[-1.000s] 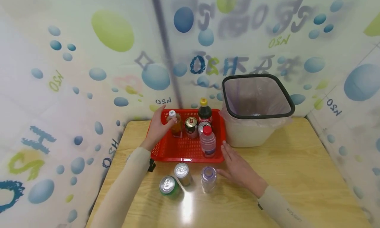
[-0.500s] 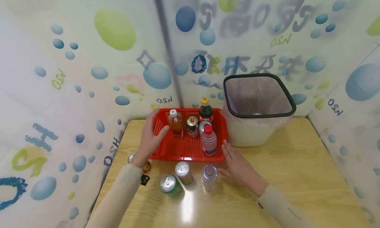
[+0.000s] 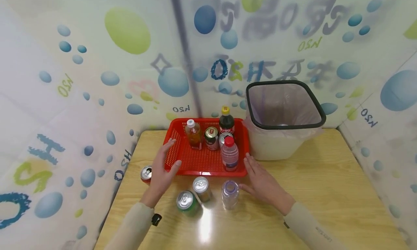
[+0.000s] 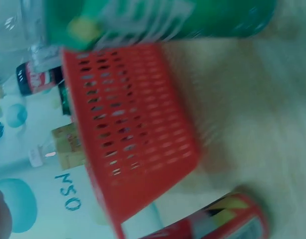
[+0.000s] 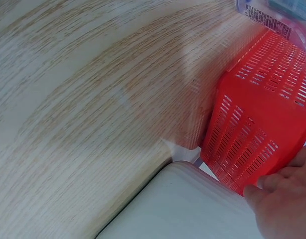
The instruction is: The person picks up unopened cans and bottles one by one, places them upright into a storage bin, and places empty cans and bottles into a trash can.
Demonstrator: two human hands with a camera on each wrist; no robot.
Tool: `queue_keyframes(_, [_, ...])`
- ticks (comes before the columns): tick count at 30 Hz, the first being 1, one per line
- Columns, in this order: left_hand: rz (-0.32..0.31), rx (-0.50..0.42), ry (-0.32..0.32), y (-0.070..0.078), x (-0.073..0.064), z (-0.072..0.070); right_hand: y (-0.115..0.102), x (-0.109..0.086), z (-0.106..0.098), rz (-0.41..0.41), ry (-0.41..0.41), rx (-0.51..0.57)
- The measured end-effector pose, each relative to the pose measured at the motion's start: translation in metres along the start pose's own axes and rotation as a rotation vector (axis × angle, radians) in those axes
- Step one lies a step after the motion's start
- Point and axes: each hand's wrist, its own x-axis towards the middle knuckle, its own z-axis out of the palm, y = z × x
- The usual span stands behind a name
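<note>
My left hand (image 3: 162, 174), thumb and fingers spread and holding nothing, hovers at the near left corner of a red plastic basket (image 3: 198, 172). Fingertips of my right hand (image 3: 265, 182) rest straight against the basket's near right corner. Inside the basket stand an amber drink bottle (image 3: 194, 136), a cola bottle (image 3: 226, 124), a dark can (image 3: 211, 139), a silver-topped can (image 3: 223, 137) and a red-capped pink bottle (image 3: 230, 156). Left of my left hand is a red can (image 4: 225, 219), partly hidden in the head view.
In front of the basket stand a green can (image 3: 185, 202), a silver can (image 3: 202, 188) and a clear bottle (image 3: 230, 195) with a purple neck. A lined white bin (image 3: 272, 145) stands close to the basket's right side. Printed curtain walls (image 3: 97, 80) border the wooden table (image 3: 325, 192).
My left hand has drawn back from the amber bottle, toward me and left, leaving the bottle standing in the basket. The red can has come into view. My right hand stays put.
</note>
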Motion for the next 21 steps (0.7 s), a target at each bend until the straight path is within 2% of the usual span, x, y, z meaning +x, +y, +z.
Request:
queue_keyframes(3, [0.091, -0.025, 0.052, -0.004, -0.013, 0.003, 0.000, 0.001, 0.001, -0.006, -0.004, -0.002])
queue_keyframes(6, [0.135, -0.030, 0.070, -0.004, -0.025, 0.005, 0.000, 0.001, 0.002, -0.007, -0.006, -0.008])
queue_keyframes(14, [0.067, -0.173, 0.012, -0.011, -0.070, 0.013, 0.000, 0.002, 0.001, -0.004, -0.001, 0.005])
queue_keyframes(18, [0.030, -0.204, 0.013, -0.016, -0.089, 0.015, -0.001, 0.003, 0.001, 0.004, -0.011, 0.005])
queue_keyframes(21, [0.027, -0.221, -0.014, -0.019, -0.100, 0.018, -0.001, 0.003, 0.000, 0.015, -0.022, 0.005])
